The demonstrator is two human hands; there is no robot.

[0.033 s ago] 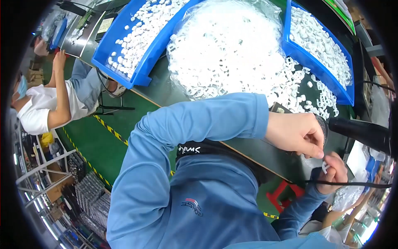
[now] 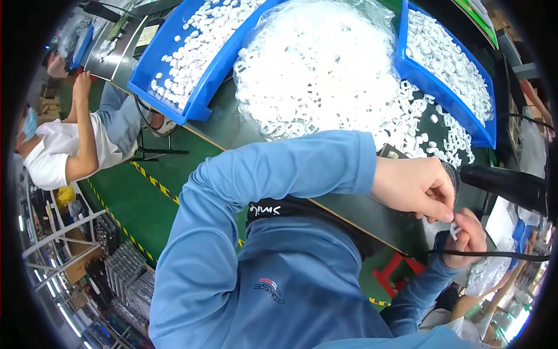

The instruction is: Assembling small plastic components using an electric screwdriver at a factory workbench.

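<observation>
My left hand reaches across from the left, its thumb and forefinger pinched together. Whatever lies between those fingertips is hidden. Right beside them, my right hand is closed with a small white plastic part between thumb and fingers. The fingertips of both hands nearly meet. Beyond my left wrist, a large clear bag of white plastic parts lies on the dark table, and loose white parts spill out at its right.
Blue bins of small white pieces stand either side of the bag, one left, one right. A black rod-shaped device points in from the right, above a dark cable. A seated person is at far left.
My right hand has moved slightly up toward my left fingertips, bringing the white part with it. My left hand stays practically where it was.
</observation>
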